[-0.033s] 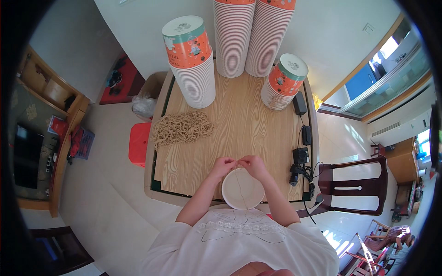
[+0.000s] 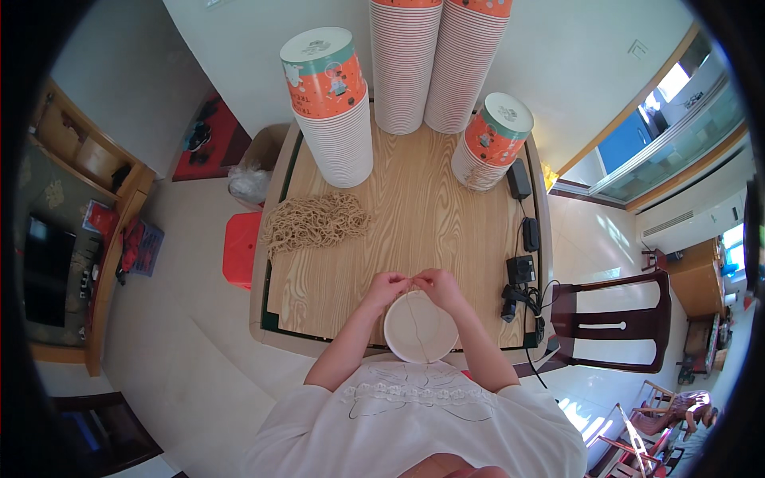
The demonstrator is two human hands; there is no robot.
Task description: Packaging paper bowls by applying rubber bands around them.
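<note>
A white paper bucket [image 2: 408, 336] stands against my shirt at the table's near edge, with its open, round mouth toward me. A thin tan string [image 2: 416, 320] runs across its mouth from the near rim to the far rim. At that far rim my left hand [image 2: 388, 285] and my right hand [image 2: 437, 284] meet, fingertips pinched together on the string. The exact hold between the fingertips is too small to make out. Beyond my left hand lies a loose heap of tan string [image 2: 317, 223].
Tall stacks of nested paper buckets stand at the far left [image 2: 335, 143] and far middle [image 2: 408, 76]. A shorter stack [image 2: 494, 142] with string round its base is at the right. Black power adapters [image 2: 520, 269] and cables line the right edge. A red stool [image 2: 241, 248] and dark chair [image 2: 613, 321] flank the table.
</note>
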